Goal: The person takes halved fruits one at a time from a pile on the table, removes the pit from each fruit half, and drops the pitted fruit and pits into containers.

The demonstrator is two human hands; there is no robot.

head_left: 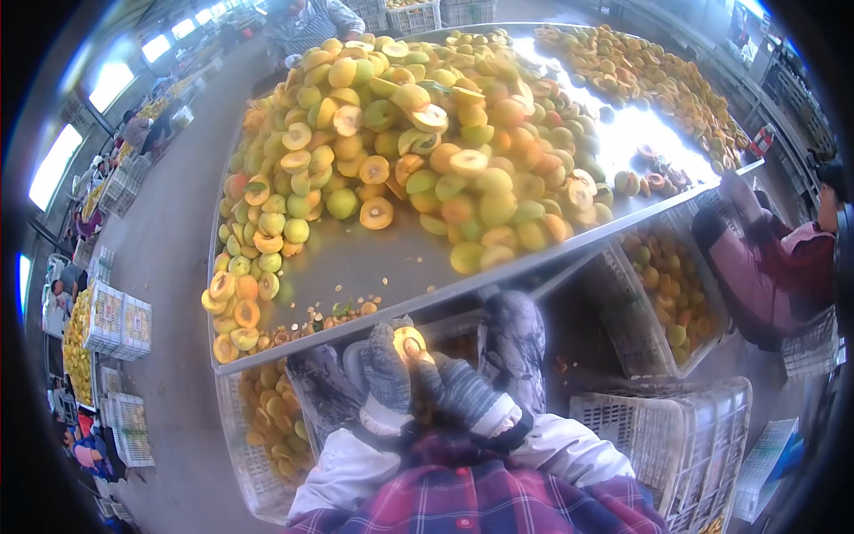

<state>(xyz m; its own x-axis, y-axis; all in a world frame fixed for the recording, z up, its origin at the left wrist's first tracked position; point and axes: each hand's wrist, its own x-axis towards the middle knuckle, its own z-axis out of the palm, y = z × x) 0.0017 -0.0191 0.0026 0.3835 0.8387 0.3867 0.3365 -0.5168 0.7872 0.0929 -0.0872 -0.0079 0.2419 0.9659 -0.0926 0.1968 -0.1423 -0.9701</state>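
Both of my hands wear grey knitted gloves and meet over my lap, just below the near edge of a metal table (356, 258). Between them is a cut peach half (410, 343), its orange flesh facing up. My left hand (388, 367) has its fingers wrapped round the fruit's left side. From the right, my right hand (449, 381) reaches in with its fingers closed against the fruit; whether it holds anything else is hidden. A big heap of yellow-green peaches (382, 116), whole and halved, covers much of the table. Small scraps and pits (342, 313) lie along its near edge.
Crates of peaches stand under the table at left (271, 418) and right (667, 294). Stacked white crates (676, 436) are by my right side. A co-worker (783, 258) sits at the right; another person (302, 27) is across the table. More peaches lie at the table's far right.
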